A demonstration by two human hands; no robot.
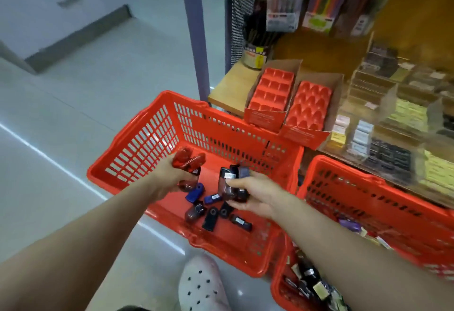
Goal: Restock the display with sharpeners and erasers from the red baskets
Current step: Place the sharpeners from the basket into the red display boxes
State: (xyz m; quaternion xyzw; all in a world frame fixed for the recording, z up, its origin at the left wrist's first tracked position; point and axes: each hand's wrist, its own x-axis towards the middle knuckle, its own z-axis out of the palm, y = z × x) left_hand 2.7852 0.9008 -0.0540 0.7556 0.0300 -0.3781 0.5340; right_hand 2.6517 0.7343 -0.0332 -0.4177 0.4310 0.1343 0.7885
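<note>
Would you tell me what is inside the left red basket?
Loose blue and dark sharpeners lie on the left red basket floor; both hands hide whatever lies beneath them.

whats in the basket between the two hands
In the head view, a blue sharpener lies on the basket floor between the left hand and right hand; each hand holds sharpeners.

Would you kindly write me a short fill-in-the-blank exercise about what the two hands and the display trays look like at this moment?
1. The left hand grips a handful of ____-coloured sharpeners.
2. The right hand holds dark sharpeners above the ____ basket.
3. Both red trays on the shelf have ____ compartments.

Missing words: red; red; empty
</note>
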